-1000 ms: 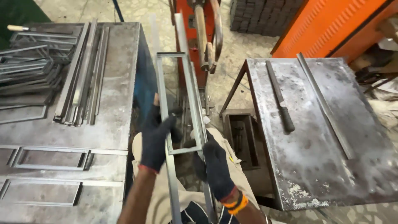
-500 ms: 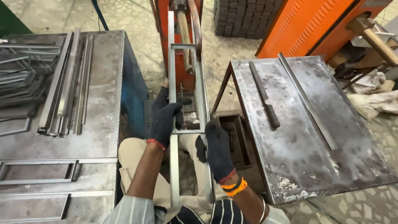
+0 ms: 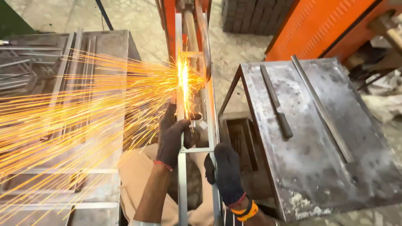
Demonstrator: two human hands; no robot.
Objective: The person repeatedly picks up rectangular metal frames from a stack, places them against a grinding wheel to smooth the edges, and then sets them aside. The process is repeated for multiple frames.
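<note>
The long, narrow ladder-shaped frame of grey steel bar (image 3: 197, 142) runs straight away from the person, its far end pushed up against the orange grinding machine (image 3: 186, 25), where a bright burst of yellow sparks (image 3: 183, 79) fans out leftward over the grey steel workbench on the left (image 3: 104, 46); holding the frame lengthwise like this seems meant to keep both hands well back from the point of contact while letting them steer the far end. The left hand in a dark knitted glove (image 3: 173, 138) has its fingers wrapped tight around the left rail just above a cross-piece, likely to press the bar into the machine, and the right hand in a matching dark glove with an orange wristband (image 3: 226, 175) is closed around the right rail lower down, apparently to steady it and stop it twisting. The frame itself looks like thin square section with two parallel rails joined by short rungs, dull and unpainted, glowing white at the ground spot. To the right stands a stained grey metal table (image 3: 318, 167) with a dark flat file (image 3: 276, 102) and a long thin steel bar (image 3: 322, 109) lying on it, well apart from the hands
</note>
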